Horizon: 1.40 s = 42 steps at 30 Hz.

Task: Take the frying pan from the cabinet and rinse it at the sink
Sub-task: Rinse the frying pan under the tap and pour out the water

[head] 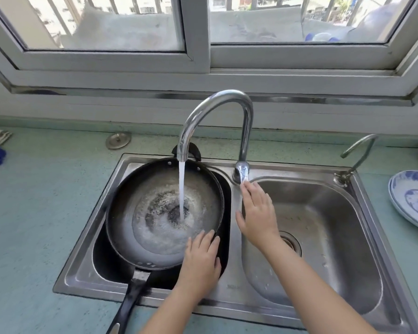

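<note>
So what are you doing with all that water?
A person is rinsing a round black frying pan in the left basin of the steel double sink. Water pours from the curved chrome tap into the middle of the pan and pools there. The left hand rests flat on the pan's near rim, with no closed grip. The right hand reaches to the tap's lever, fingertips touching it.

both hands outstretched, fingers extended
</note>
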Available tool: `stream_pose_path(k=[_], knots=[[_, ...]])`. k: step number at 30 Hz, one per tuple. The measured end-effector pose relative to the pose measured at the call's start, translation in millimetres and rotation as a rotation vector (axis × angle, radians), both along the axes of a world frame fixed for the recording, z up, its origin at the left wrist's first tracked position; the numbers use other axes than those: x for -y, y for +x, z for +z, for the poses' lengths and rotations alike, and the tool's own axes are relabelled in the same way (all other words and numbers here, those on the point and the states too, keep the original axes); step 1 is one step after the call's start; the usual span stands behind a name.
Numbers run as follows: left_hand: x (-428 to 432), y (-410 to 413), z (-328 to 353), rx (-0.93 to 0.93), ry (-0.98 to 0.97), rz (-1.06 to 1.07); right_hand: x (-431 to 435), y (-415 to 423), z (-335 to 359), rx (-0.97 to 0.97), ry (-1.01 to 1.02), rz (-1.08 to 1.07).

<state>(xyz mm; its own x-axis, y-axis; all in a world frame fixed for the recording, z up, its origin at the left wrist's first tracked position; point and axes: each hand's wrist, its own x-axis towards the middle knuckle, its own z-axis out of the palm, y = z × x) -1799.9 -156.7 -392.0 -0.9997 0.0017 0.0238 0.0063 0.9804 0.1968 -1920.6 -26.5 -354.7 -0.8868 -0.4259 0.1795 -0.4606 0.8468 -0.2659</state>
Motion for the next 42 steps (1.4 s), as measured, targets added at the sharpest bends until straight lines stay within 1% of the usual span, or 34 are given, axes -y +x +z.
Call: stream_pose_path(k=[6,10,12,18,25,30,34,37,39,42], knots=[[-5.8,3.7,-2.3,-0.031,0.047,0.029,10.0,4.6,-7.8,0.050,-0.101,-0.086],[-5.7,8.8,-0.1,-0.022,0.102,0.048,6.2,12.4,-17.5,0.012,-0.064,-0.095],[-4.0,11.3,2.7,-0.017,0.116,0.068,7.2,12.0,-17.6,0.009,-0.084,-0.119],[9.5,25.5,12.0,0.014,0.136,0.125,13.0,33.1,-8.0,0.123,-0.234,-0.186],[42.1,63.0,21.8,-0.005,0.168,0.148,36.9,104.4,-11.4,0.266,-0.289,-0.202],[68.1,101.9,24.6,-0.019,0.299,0.215,65.3,154.2,-9.8,0.335,-0.278,-0.181],[87.3,132.7,30.9,0.020,0.434,0.311,91.5,190.6,-9.1,0.397,-0.238,-0.183],[100.9,154.8,30.1,0.062,0.522,0.382,113.2,213.4,-12.2,0.461,-0.270,-0.188],[107.0,166.7,29.7,0.102,0.574,0.423,127.4,224.9,-14.2,0.533,-0.306,-0.211],[109.3,177.0,30.7,0.239,0.646,0.499,145.2,233.8,-13.5,0.634,-0.326,-0.246]])
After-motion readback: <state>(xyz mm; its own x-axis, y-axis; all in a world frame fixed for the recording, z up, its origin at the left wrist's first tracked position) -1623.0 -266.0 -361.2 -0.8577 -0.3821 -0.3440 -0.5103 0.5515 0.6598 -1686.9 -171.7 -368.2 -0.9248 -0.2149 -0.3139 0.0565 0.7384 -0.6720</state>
